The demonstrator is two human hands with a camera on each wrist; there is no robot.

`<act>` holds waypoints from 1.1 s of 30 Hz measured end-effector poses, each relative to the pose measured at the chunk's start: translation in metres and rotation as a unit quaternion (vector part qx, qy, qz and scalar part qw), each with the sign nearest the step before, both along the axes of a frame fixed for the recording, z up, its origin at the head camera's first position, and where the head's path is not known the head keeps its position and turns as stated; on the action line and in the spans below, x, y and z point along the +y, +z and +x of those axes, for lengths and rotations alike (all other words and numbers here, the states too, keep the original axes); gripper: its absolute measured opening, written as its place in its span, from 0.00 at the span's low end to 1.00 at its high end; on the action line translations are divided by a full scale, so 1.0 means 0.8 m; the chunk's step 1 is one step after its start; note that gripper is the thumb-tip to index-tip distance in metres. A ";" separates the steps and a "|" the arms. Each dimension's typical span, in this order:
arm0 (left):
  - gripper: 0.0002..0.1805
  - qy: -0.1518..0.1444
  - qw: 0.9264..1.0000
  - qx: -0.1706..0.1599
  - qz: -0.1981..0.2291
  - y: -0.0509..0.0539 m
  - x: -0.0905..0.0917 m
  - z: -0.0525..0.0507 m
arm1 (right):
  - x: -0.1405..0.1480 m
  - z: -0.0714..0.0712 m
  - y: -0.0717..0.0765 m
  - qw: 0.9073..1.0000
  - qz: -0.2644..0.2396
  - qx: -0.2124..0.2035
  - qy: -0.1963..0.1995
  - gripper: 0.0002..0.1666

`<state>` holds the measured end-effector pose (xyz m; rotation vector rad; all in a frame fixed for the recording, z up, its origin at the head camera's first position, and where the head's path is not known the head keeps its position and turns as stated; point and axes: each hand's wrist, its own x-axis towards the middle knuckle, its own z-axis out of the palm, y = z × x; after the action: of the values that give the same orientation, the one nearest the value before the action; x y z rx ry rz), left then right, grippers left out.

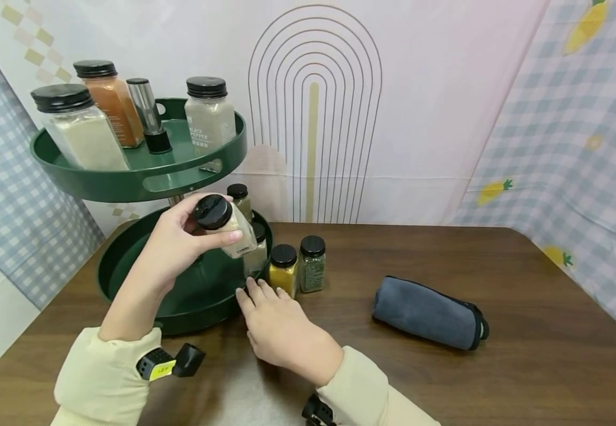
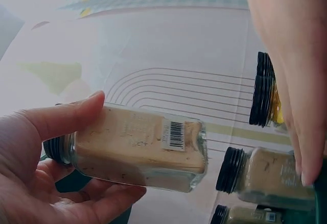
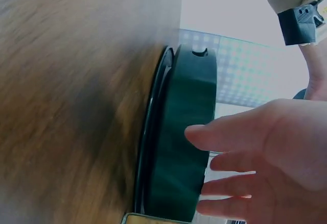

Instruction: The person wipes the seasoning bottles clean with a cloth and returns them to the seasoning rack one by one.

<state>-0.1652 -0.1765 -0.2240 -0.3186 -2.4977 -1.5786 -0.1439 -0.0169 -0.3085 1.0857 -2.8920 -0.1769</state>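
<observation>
My left hand [image 1: 171, 242] grips a glass spice jar [image 1: 241, 236] of beige powder with a black lid, tilted above the lower tier [image 1: 201, 290] of a green two-tier rack. In the left wrist view, a barcode sticker shows on that jar [image 2: 138, 142]. Two similar jars, one a spice jar [image 1: 255, 257] and one a farther jar [image 1: 241, 204], stand at the right side of the lower tier. My right hand [image 1: 283, 328] has its fingers extended at the tier's front right rim; the right wrist view shows them against the green wall [image 3: 184, 132].
Beside the rack on the wooden table stand a yellow spice jar [image 1: 283, 273] and a green herb jar [image 1: 313, 269]. A rolled grey cloth [image 1: 427, 313] lies to the right. The upper tier [image 1: 105, 186] bears larger jars and a silver-and-black cylinder [image 1: 148, 112].
</observation>
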 end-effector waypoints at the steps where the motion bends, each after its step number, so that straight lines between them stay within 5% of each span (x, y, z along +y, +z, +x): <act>1: 0.33 -0.001 1.000 -0.004 -0.007 0.000 -0.001 0.000 | 0.000 0.000 0.000 1.000 -0.002 -0.001 0.005 0.33; 7: 0.32 0.002 0.997 -0.019 -0.078 -0.007 -0.006 -0.006 | -0.003 0.007 0.002 0.996 -0.032 -0.013 0.081 0.33; 14: 0.31 -0.007 0.990 -0.047 -0.132 -0.026 -0.011 -0.019 | 0.000 0.003 0.000 0.998 -0.031 0.015 0.048 0.33; 22: 0.31 -0.009 0.988 -0.077 -0.133 -0.042 -0.017 -0.033 | -0.002 0.006 0.000 0.995 -0.031 -0.017 0.095 0.33; 33: 0.30 -0.019 0.982 -0.091 -0.166 -0.053 -0.019 -0.040 | 0.003 0.001 -0.003 0.999 -0.022 0.006 0.045 0.32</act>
<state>-0.1970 -0.1918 -0.2663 -0.2755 -2.9148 -1.2469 -0.1434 -0.0143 -0.3108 1.1989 -2.8161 -0.1155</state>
